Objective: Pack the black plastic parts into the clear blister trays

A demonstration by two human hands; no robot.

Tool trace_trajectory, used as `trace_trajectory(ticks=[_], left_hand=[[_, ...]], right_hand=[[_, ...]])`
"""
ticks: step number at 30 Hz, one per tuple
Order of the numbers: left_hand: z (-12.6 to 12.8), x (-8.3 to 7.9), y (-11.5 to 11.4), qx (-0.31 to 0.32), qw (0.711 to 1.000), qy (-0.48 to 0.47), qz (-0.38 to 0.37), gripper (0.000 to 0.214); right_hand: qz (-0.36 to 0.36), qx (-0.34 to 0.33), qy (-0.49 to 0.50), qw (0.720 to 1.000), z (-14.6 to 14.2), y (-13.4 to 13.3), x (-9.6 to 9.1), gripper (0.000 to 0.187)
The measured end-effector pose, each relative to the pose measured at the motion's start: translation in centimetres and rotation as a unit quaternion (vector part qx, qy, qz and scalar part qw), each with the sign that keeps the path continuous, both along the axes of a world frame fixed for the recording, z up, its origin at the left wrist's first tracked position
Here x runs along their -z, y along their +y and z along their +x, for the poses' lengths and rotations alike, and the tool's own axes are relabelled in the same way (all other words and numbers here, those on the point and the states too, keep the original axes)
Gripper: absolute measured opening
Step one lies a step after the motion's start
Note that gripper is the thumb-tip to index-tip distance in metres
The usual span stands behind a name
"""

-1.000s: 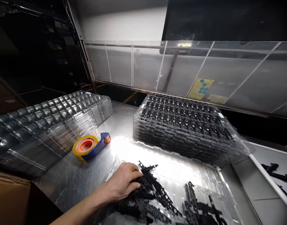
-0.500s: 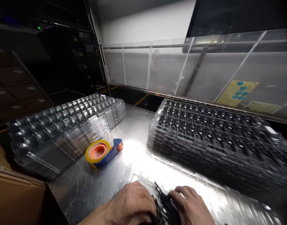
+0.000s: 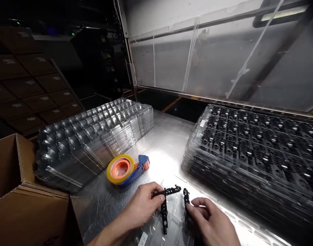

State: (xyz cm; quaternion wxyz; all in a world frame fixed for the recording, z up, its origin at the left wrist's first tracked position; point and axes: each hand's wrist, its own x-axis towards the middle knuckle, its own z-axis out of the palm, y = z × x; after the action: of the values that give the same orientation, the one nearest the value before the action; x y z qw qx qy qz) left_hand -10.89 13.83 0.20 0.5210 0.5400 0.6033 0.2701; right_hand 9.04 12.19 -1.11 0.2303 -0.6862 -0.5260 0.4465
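Note:
My left hand (image 3: 145, 201) pinches black perforated plastic strips between thumb and fingers. One strip (image 3: 164, 217) hangs down toward me, while another strip (image 3: 173, 190) points to the right. Between the thumb and fingers of my right hand (image 3: 214, 218) is a similar black perforated strip (image 3: 186, 197), held roughly upright, its lower end in shadow. A small gap separates the strips of the two hands. Beneath them lies a clear plastic tray (image 3: 175, 222) with a white label (image 3: 143, 239) near the bottom edge of the view.
A yellow tape roll (image 3: 109, 171) in a blue dispenser lies left of centre on the metal table (image 3: 169, 128). Behind it rises a stack of clear trays (image 3: 95, 136). To the right, stacked trays (image 3: 238, 143) hold black parts. An open cardboard box (image 3: 43, 201) stands at the left.
My hands were close together over a dark cluster of parts; now they are apart, with separate strips showing in each. The view has swung, so the table things appear further right.

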Motion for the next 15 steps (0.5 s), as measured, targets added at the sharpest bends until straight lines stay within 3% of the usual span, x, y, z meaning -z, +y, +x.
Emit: trace_trajectory(ticks=[2,5,7,9,11,13,15], left_hand=[[0.3,0.4,0.4,0.007,0.999,0.029,0.01,0.015],[0.8,0.9,0.6,0.011,0.999,0.032,0.024,0.015],[1.0,1.0,0.5,0.004,1.0,0.007,0.026,0.015],[1.1,0.7,0.3,-0.002,0.999,-0.047,0.021,0.013],[1.2,0.2,0.1,0.008,0.993,-0.116,0.004,0.015],[1.5,-0.3,-0.1,0.036,0.985,-0.169,-0.026,0.02],[1.9,-0.6,-0.3,0.063,0.977,-0.194,-0.056,0.023]], right_hand=[[0.004,-0.036,-0.089,0.995,-0.9,1.2,0.4,0.031],[0.061,-0.088,-0.262,0.959,-1.3,1.5,0.8,0.03],[0.093,-0.089,-0.296,0.947,-1.4,1.1,0.8,0.031],[0.118,-0.034,-0.211,0.97,-1.5,0.5,0.6,0.031],[0.122,0.048,-0.034,0.991,-1.7,-0.1,0.3,0.035],[0.09,0.117,0.141,0.979,-2.0,-0.4,-0.1,0.048],[0.051,0.161,0.243,0.955,-2.3,-0.5,-0.5,0.05]])
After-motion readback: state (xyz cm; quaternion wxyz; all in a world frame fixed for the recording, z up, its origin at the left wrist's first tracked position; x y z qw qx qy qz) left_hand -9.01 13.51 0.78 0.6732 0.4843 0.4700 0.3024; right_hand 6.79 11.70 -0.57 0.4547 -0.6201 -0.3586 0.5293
